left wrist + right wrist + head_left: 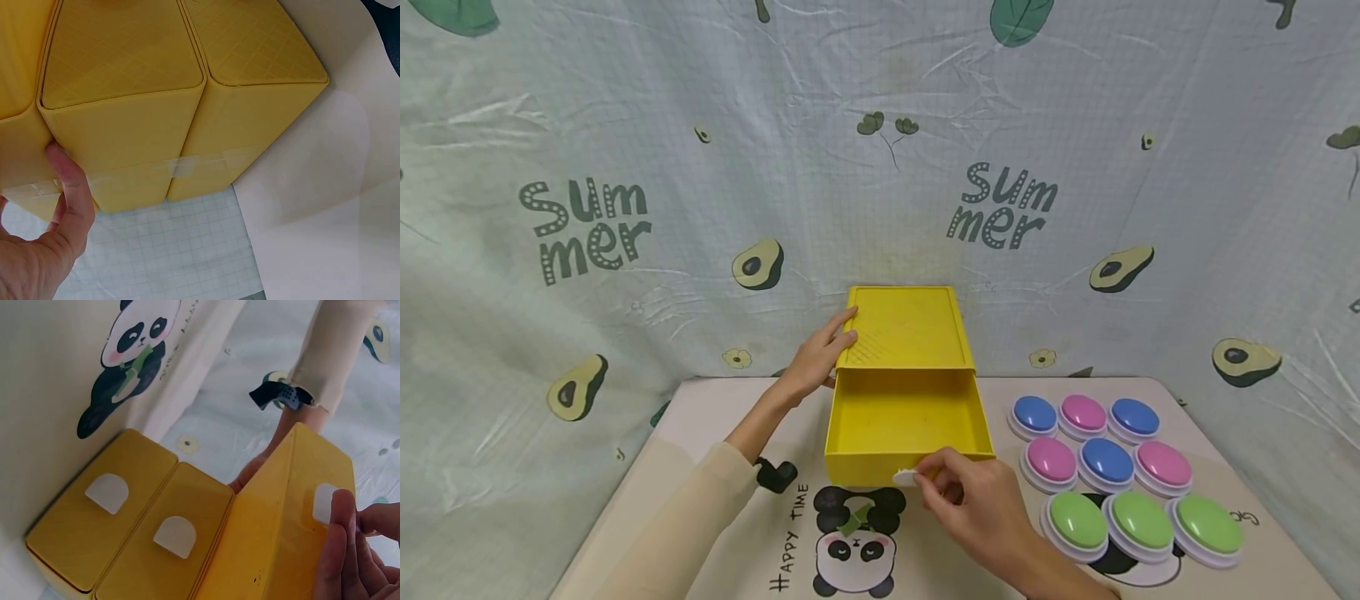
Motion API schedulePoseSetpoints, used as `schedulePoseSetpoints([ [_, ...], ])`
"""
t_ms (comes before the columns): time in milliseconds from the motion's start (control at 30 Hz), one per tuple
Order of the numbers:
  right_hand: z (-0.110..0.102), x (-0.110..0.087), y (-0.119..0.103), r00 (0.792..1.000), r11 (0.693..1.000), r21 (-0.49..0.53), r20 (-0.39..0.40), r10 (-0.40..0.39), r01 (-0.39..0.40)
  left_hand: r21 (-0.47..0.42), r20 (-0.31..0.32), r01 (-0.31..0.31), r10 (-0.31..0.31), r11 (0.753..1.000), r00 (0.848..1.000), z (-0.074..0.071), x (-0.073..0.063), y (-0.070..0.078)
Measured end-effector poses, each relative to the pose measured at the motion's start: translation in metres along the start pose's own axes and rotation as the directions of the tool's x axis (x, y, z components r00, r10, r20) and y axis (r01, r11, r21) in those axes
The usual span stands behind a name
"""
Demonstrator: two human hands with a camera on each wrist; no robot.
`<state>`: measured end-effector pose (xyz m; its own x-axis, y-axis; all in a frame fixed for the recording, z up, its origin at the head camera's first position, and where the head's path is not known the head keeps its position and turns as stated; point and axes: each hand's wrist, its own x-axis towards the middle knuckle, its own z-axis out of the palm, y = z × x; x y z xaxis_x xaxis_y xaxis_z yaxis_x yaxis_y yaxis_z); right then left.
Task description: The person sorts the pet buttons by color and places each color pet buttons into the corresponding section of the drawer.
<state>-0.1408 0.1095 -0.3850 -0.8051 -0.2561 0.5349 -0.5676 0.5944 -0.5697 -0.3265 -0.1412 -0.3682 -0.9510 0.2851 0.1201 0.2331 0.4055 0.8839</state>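
Note:
A yellow drawer unit (913,325) stands against the cloth backdrop. Its top drawer (859,469) is pulled out towards me, and its visible floor is bare. At the front of that drawer, my right hand (981,504) pinches the white tab handle (322,503) between thumb and fingers. My left hand (811,360) rests against the unit's left side, with fingertips over the top edge. Two more drawers below, a middle drawer (206,506) and a bottom drawer (112,453), sit closed, each with a white tab.
To the right, several round push buttons (1105,460) in blue, pink and green with white rims stand in rows. A panda print (854,558) lies on the table covering (737,533) before the unit. Behind hangs an avocado-patterned cloth (820,192).

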Motion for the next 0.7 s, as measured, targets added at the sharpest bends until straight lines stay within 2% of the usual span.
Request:
schedulePoseSetpoints([
  [100,-0.0002,-0.0028,-0.0026,1.0,1.0,-0.005,0.014,0.008,-0.008,-0.006,0.005,-0.003,0.003,1.0,1.0,0.0003,-0.0004,-0.0004],
  [533,0.0016,-0.0083,-0.0004,0.993,0.992,-0.057,-0.028,-0.113,0.112,-0.003,0.004,-0.002,0.002,1.0,1.0,-0.0003,-0.0001,0.0002],
  [700,0.0016,-0.0076,0.0001,0.992,0.991,-0.065,-0.031,-0.122,0.12,-0.009,0.007,-0.009,0.009,1.0,1.0,-0.0007,0.0005,0.0002],
])
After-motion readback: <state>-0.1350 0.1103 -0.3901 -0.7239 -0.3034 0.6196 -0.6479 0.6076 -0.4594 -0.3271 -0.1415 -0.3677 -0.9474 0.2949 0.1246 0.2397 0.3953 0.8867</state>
